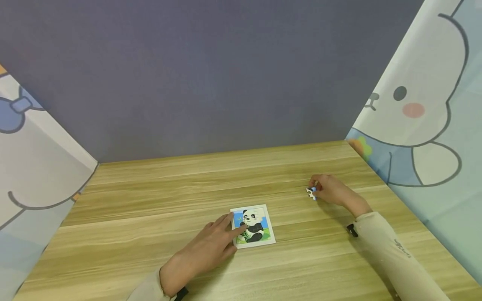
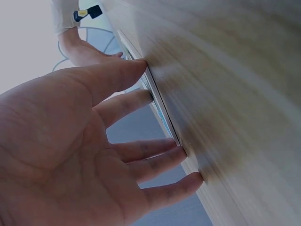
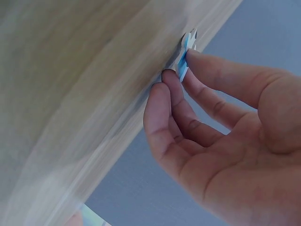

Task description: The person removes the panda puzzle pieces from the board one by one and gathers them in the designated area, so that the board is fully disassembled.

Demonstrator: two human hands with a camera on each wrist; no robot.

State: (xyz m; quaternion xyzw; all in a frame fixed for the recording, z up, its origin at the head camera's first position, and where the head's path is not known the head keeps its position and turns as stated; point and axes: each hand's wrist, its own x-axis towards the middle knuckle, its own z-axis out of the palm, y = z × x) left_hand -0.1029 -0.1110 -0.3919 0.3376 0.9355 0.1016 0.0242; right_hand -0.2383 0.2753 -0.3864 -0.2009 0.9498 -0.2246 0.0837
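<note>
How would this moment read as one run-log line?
left hand: touching framed panda jigsaw | right hand: pinching jigsaw piece | surface: wood-grain tabletop

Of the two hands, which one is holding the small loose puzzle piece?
The person's right hand: it pinches the loose puzzle piece. The left hand differs, because it holds no piece and only touches the panda puzzle.
</note>
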